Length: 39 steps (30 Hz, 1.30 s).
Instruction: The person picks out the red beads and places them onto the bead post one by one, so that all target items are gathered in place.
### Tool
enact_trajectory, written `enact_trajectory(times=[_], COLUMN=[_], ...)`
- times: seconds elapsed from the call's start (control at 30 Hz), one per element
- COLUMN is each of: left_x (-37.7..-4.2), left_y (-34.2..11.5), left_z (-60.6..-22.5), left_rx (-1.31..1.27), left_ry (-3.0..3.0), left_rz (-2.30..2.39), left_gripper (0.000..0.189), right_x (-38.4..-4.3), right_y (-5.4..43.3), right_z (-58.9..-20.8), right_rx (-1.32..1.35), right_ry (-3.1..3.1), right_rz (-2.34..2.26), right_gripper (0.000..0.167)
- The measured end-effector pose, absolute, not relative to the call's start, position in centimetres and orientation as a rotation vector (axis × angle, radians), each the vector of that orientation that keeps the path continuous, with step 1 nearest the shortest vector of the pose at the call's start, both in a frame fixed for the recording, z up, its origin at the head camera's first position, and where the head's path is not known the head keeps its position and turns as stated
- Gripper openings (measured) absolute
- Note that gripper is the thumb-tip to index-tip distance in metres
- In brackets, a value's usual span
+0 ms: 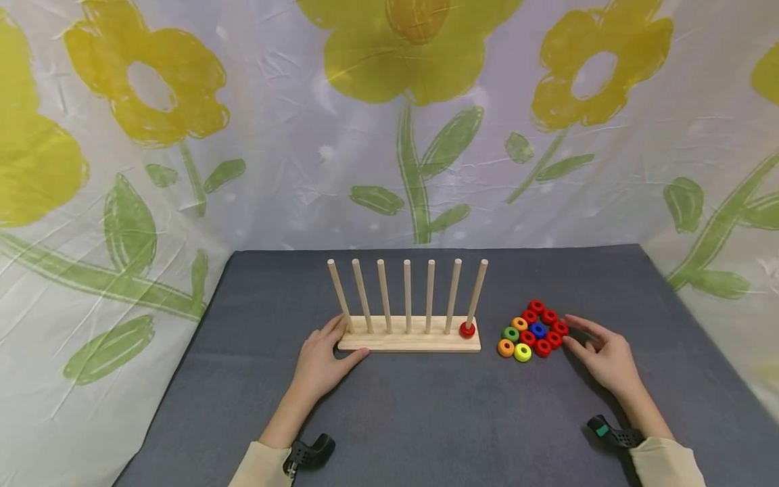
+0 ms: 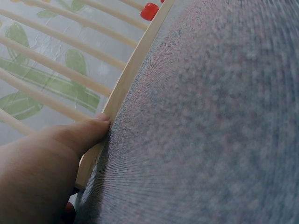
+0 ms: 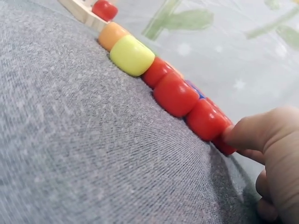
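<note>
My left hand [image 1: 322,357] grips the left end of a wooden peg board [image 1: 389,343], its thumb along the front edge and the other fingers behind. Several upright pegs rise from the board, and one red bead [image 1: 466,331] sits at the foot of the rightmost peg. To the board's right lies a cluster of beads in red, orange, green, yellow and blue. At the cluster's right edge my right hand [image 1: 611,362] pinches a red bead [image 1: 560,328] between thumb and index finger. The right wrist view shows the thumb against this bead [image 3: 226,144], partly covering it.
A dark grey cloth [image 1: 426,419] covers the table. Behind it and at the sides hangs a pale curtain [image 1: 274,135] printed with yellow flowers. Within the cluster, a yellow bead [image 1: 522,352] and an orange bead [image 1: 506,348] lie nearest the front.
</note>
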<state>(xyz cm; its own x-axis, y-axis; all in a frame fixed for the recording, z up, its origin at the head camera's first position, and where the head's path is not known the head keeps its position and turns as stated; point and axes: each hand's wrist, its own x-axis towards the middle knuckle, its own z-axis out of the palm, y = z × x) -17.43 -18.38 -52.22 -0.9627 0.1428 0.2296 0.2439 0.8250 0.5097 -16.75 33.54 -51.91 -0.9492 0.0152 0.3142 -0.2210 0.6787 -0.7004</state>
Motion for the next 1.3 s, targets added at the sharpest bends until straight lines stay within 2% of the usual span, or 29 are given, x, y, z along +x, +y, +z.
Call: enact_trajectory(times=[1.3], left_x=[-17.53], left_y=[-18.43], left_z=[-52.26], left_rx=[-0.314], left_ry=[-2.828], left_rz=[-0.829], left_gripper=[0.085], right_x=[-16.69], right_y=[32.97], right_z=[-51.62], right_rx=[0.099], right_ry=[-2.657], right_rz=[0.980], right_gripper=[0.036])
